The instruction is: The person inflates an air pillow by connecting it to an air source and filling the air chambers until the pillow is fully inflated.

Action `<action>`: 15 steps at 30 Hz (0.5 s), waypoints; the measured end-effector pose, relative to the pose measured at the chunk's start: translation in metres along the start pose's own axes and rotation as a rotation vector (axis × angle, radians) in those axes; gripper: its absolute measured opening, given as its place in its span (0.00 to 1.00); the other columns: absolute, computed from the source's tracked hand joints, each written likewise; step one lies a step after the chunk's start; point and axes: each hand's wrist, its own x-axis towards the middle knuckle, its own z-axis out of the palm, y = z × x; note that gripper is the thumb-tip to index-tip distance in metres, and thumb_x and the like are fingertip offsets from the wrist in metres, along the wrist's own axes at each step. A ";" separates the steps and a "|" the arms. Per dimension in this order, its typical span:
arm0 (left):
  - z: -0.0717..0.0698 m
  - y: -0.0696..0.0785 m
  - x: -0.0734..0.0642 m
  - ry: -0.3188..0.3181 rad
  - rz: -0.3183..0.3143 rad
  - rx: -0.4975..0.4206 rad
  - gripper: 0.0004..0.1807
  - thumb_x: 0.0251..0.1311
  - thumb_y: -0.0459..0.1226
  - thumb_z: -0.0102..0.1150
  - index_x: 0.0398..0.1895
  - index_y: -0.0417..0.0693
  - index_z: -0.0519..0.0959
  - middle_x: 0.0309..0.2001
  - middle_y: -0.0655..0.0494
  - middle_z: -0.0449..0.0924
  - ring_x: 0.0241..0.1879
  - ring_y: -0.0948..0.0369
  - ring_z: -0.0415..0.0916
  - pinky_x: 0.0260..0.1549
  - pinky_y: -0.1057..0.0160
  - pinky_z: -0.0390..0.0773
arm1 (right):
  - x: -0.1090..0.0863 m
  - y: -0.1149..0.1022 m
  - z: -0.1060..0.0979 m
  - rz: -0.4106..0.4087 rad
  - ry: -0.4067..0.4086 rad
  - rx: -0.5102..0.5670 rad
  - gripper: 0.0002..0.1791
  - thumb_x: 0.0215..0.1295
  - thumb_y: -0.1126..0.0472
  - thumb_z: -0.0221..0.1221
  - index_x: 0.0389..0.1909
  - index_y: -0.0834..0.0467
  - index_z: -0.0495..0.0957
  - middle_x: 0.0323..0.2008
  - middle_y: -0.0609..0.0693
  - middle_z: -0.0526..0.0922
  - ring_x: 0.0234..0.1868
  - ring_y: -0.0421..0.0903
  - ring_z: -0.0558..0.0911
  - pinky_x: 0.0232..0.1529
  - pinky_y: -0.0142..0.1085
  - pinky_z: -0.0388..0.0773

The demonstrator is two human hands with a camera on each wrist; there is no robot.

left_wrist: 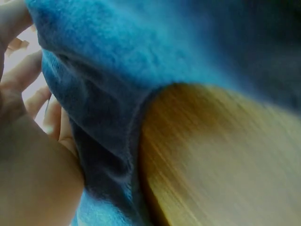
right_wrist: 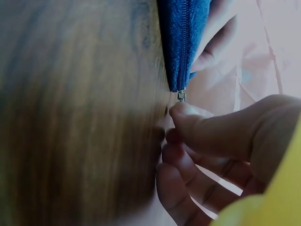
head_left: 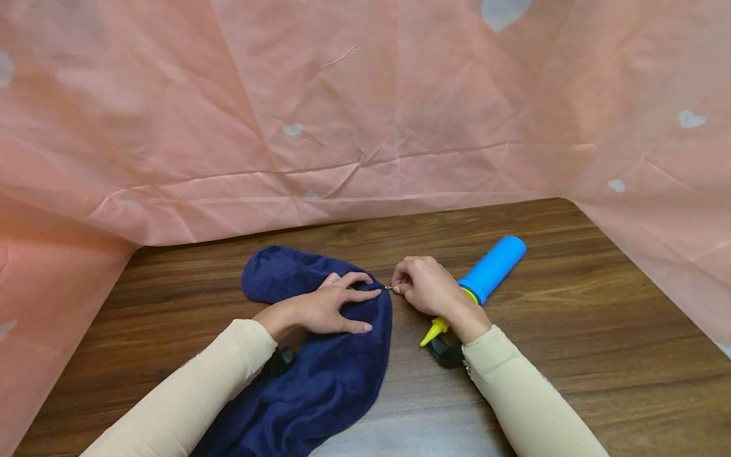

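Note:
A soft navy neck pillow [head_left: 342,374], limp and curved, lies on the table, its lower end out of view. My left hand [head_left: 331,306] rests on it with fingers spread, pressing the cloth near its right edge. In the right wrist view a zipper [right_wrist: 183,42] runs along that edge. My right hand [head_left: 428,285] pinches the small metal zipper pull [right_wrist: 181,96] between thumb and forefinger, at the zipper's end. The left wrist view shows the pillow's inner curve beside my left hand [left_wrist: 37,136].
A blue balloon hand pump [head_left: 495,265] with a yellow nozzle [head_left: 436,330] lies on the wooden table [head_left: 599,330], partly under my right wrist. Pink cloth [head_left: 342,95] with pale hearts hangs around the back and sides. Both wrists carry dark cameras.

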 end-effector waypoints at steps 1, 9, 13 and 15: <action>0.000 -0.001 0.001 -0.005 -0.005 0.004 0.39 0.74 0.52 0.66 0.84 0.62 0.64 0.87 0.58 0.49 0.75 0.49 0.53 0.78 0.41 0.57 | 0.000 -0.001 -0.001 0.000 -0.017 -0.001 0.06 0.72 0.68 0.65 0.35 0.55 0.87 0.33 0.49 0.83 0.33 0.44 0.78 0.41 0.41 0.79; -0.003 -0.004 0.004 -0.028 -0.012 0.006 0.39 0.75 0.54 0.63 0.85 0.63 0.62 0.88 0.57 0.46 0.75 0.47 0.52 0.78 0.41 0.55 | -0.010 -0.009 -0.008 -0.011 -0.118 -0.040 0.10 0.69 0.70 0.64 0.31 0.53 0.85 0.32 0.47 0.82 0.31 0.44 0.76 0.37 0.40 0.76; -0.005 -0.008 0.004 -0.031 -0.025 0.002 0.39 0.75 0.53 0.63 0.85 0.63 0.62 0.89 0.57 0.45 0.77 0.47 0.50 0.79 0.40 0.54 | -0.018 -0.014 -0.011 -0.072 -0.156 -0.042 0.11 0.67 0.71 0.64 0.29 0.52 0.85 0.30 0.44 0.82 0.30 0.41 0.76 0.36 0.37 0.76; -0.008 -0.010 0.004 -0.038 -0.029 0.000 0.39 0.75 0.53 0.64 0.85 0.63 0.62 0.89 0.58 0.44 0.77 0.47 0.49 0.79 0.39 0.54 | -0.022 -0.016 -0.012 -0.108 -0.159 -0.026 0.12 0.66 0.72 0.64 0.28 0.52 0.85 0.30 0.43 0.82 0.30 0.40 0.75 0.35 0.35 0.76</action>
